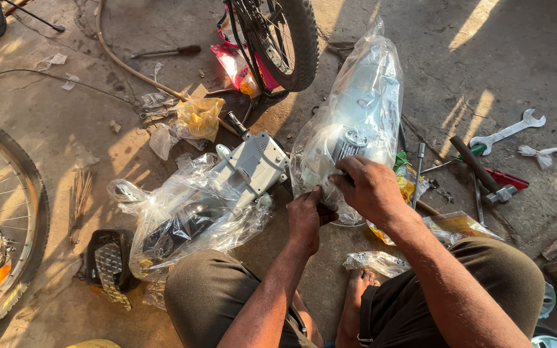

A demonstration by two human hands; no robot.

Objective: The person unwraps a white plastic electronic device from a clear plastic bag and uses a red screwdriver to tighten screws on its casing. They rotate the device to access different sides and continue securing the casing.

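- On the concrete floor, between the person's knees, a clear plastic bag (356,109) with a pale part inside stands upright, leaning toward the bicycle wheel (278,38).
- The right hand (372,190) lies closed over the bag's lower edge, fingers curled into the film to steady it.
- The left hand (304,216) pinches the same film from below (what sits between thumb and fingers I can't tell).
- Just left, a grey part (253,164) pokes half out of a second bag (188,212).
- A spanner (507,132) and a hammer (481,171) lie to the right, within reach.
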